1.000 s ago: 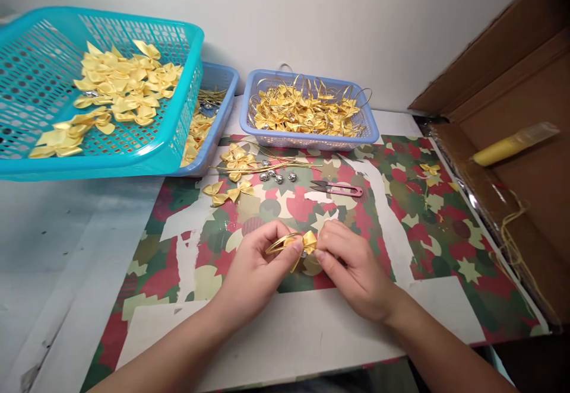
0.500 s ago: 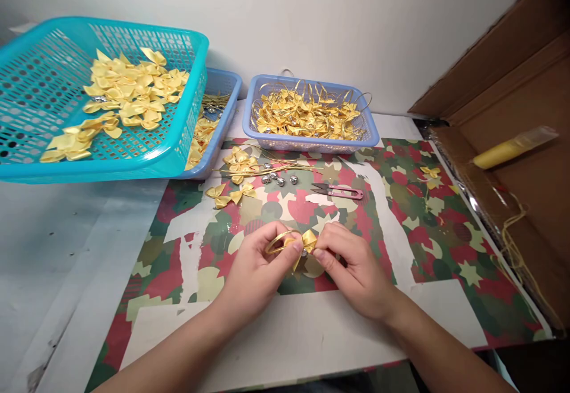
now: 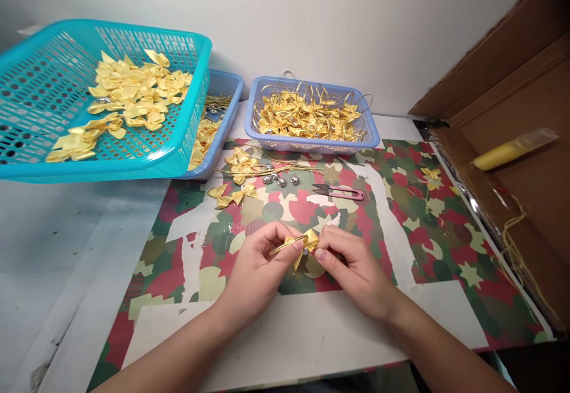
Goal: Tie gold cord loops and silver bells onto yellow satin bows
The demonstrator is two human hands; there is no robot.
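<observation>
Between my hands, over the patterned board, is a yellow ribbon bow with a small silver bell under its middle. A loop of gold cord runs out from the bow on the left side. My left hand is closed, thumb and fingers pinching the bow's left part and the cord. My right hand pinches the bow's right edge, its fingertips partly hiding it. Beyond the hands lie loose yellow bows, gold cords, several silver bells and pink-handled thread snips.
A turquoise basket of yellow bows rests on a blue basket at left. Another blue basket at the back holds finished-looking bows with cord loops. Cardboard stands on the right with a yellow-filled tube.
The gold cord loop has tilted and now looks narrower, lying closer over the bow. Both hands keep their pinch in nearly the same place. The view has shifted slightly.
</observation>
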